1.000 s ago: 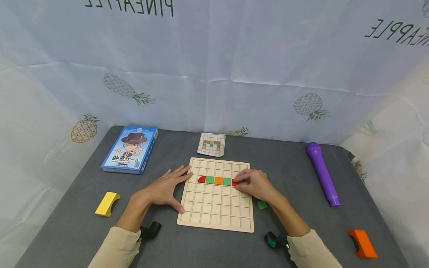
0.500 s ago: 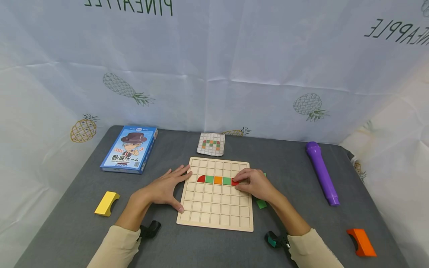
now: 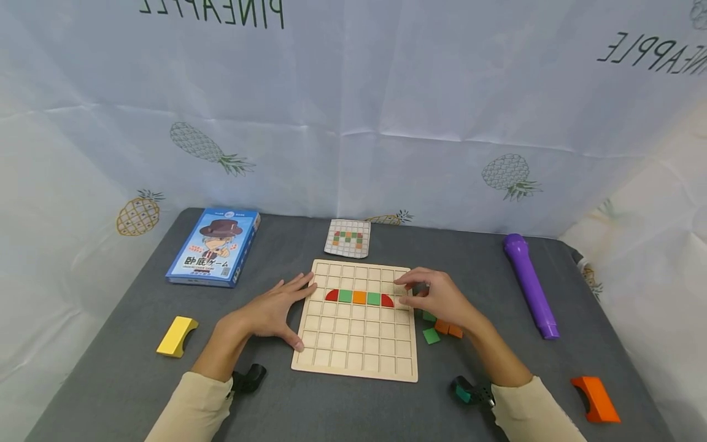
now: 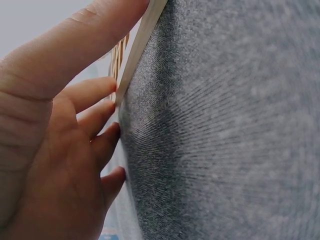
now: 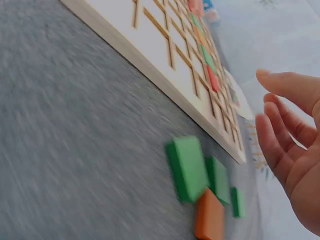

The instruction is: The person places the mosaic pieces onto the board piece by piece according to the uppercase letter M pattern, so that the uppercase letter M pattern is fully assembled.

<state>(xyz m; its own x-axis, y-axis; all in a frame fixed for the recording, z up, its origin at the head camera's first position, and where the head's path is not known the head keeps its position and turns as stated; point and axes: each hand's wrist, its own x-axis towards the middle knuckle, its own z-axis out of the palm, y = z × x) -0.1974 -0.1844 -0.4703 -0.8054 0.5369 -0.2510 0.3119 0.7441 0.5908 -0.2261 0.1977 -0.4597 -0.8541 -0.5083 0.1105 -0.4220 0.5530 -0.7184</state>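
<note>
A pale wooden grid board [image 3: 353,344] lies at the middle of the table. Across one of its rows sit a red rounded tile [image 3: 332,295], a green tile, an orange tile [image 3: 359,298], another green tile and a second red rounded tile [image 3: 387,301]. My left hand [image 3: 270,310] rests spread at the board's left edge, thumb and fingertips on the rim. Above the board's right edge hovers my right hand [image 3: 439,298], thumb and fingers apart and holding nothing. Loose green blocks [image 5: 187,167] and orange blocks [image 5: 210,215] lie beside the board, below that hand.
A small printed pattern card [image 3: 348,238] lies behind the board. At the back left is a blue game box [image 3: 214,247], with a yellow arch block [image 3: 177,336] nearer. On the right are a purple microphone-shaped object [image 3: 531,286] and an orange arch block [image 3: 596,399]. A pineapple-print curtain hangs behind.
My right hand has let go of the red tile at the row's right end and moved right, uncovering the loose blocks. My left hand has stayed put.
</note>
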